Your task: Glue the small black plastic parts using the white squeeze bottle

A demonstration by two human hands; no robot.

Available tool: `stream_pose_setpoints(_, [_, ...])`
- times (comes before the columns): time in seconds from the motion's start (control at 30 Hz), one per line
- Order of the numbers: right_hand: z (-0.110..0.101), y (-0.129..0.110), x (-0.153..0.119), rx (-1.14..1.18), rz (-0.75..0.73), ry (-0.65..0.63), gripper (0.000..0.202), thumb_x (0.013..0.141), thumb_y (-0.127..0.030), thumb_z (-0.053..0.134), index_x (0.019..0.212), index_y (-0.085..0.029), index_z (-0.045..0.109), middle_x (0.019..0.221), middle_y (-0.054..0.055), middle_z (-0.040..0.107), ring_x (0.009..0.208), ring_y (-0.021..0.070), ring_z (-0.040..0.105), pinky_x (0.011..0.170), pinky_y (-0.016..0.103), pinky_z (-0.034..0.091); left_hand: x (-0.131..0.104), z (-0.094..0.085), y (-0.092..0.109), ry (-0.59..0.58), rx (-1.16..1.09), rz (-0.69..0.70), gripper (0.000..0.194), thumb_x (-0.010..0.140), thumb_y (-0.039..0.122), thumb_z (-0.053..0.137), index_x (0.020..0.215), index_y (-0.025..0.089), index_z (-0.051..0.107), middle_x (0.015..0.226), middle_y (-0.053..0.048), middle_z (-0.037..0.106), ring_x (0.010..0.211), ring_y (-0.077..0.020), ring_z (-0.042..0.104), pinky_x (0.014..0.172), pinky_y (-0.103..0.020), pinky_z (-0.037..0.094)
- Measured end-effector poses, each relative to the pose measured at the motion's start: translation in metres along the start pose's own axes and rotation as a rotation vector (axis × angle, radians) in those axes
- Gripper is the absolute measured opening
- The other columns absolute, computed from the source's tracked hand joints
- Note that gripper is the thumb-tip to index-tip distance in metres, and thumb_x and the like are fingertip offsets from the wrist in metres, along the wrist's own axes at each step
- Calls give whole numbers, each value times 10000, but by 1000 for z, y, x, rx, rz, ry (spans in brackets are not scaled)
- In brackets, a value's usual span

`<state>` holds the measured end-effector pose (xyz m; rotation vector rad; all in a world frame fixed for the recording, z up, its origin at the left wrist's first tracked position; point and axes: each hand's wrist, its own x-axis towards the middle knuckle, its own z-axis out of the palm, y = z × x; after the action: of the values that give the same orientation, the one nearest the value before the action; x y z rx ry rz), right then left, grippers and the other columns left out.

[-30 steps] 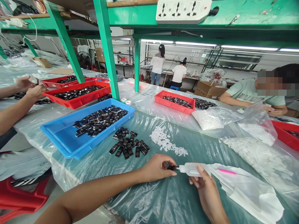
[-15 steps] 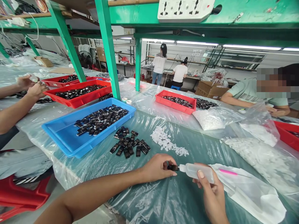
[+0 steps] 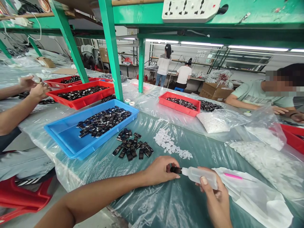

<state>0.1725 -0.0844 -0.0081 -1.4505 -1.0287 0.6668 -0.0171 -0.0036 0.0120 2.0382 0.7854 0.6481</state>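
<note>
A small black part [image 3: 175, 170] lies at near centre, above the plastic-covered table [image 3: 154, 205], pinched between the thumb and fingers of the left hand [image 3: 158, 171]. A translucent white squeeze bottle [image 3: 198, 175] meets it from the right, its narrow nozzle directed left at the part's right end; the exact contact of the tip is too small to tell. The right hand [image 3: 215, 191] is clamped around the bottle's body, thumb on the near side.

Just beyond the hands lies a scatter of white pieces [image 3: 166, 141]; to its left, a loose heap of similar black parts [image 3: 129, 155]. Farther left stands a blue tray [image 3: 63, 139], partly filled with more black parts. At right, a white sheet [image 3: 258, 196] bears a slim pink-handled tool [image 3: 234, 176], with a large plastic bag of white pieces [image 3: 266, 164] beyond.

On the far side of the table, a red tray [image 3: 177, 109] of dark parts stands near a smaller bag [image 3: 212, 123] of white pieces. A co-worker in pale green [image 3: 251, 92] sits at far right; another co-worker's hands [image 3: 39, 91] show at left.
</note>
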Motion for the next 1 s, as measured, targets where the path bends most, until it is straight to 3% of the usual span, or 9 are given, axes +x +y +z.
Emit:
stream_pose_setpoints(0.37, [-3, 4, 0, 1, -11, -64, 382, 718, -493, 606, 969, -205, 607, 828, 53, 625, 732, 209, 583, 621, 290, 478, 0, 1, 0, 17, 27, 4, 220, 723, 335, 664, 877, 193, 596, 867, 0, 606, 649, -99, 536, 562, -183, 388])
stream_pose_setpoints(0.7, [7, -21, -10, 1, 27, 28, 373, 711, -505, 612, 962, -230, 587, 945, 32, 600, 818, 194, 555, 690, 266, 433, -1, -1, 6, -29, -38, -8, 243, 746, 313, 632, 953, 200, 576, 950, -11, 618, 660, -98, 554, 547, -182, 391])
stream_pose_setpoints(0.9, [10, -25, -13, 9, -43, 12, 329, 706, -483, 621, 915, -229, 606, 928, 30, 604, 849, 191, 554, 691, 241, 423, -1, 1, 1, -21, -14, -22, 257, 715, 330, 664, 906, 192, 560, 792, 14, 640, 614, -102, 547, 538, -182, 392])
stream_pose_setpoints(1.0, [11, -25, -14, 5, -80, 26, 323, 699, -477, 629, 900, -225, 614, 931, 37, 610, 852, 201, 563, 702, 250, 429, 0, 1, 0, -43, 4, -7, 297, 726, 332, 655, 988, 206, 591, 855, -3, 661, 662, -119, 580, 571, -192, 408])
